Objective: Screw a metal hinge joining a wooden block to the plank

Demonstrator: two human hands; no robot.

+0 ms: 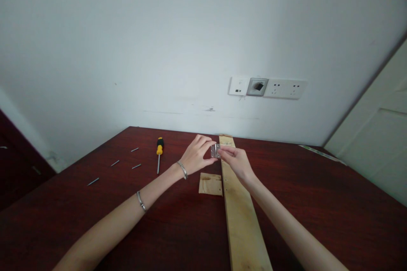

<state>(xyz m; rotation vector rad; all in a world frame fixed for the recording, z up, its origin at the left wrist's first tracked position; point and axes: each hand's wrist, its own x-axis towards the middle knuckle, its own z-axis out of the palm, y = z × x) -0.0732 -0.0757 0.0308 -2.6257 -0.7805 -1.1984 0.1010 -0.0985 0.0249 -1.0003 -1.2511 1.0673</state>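
Observation:
A small silver hinge (215,150) is held up between both hands, its leaves spread apart. My left hand (197,152) grips its left edge between thumb and fingers. On the other side, my right hand (235,159) pinches the right leaf. Beneath my hands lies a long pale wooden board (240,211), running from the wall toward me. A small square piece of wood (210,184) rests against the board's left side, just below the hinge in view.
A yellow and black screwdriver (159,152) lies left of my hands on the dark red table (152,233). Several screws (115,163) are scattered farther left. Wall sockets (273,88) sit above the table's back edge, and a thin flat strip (322,154) lies at the right.

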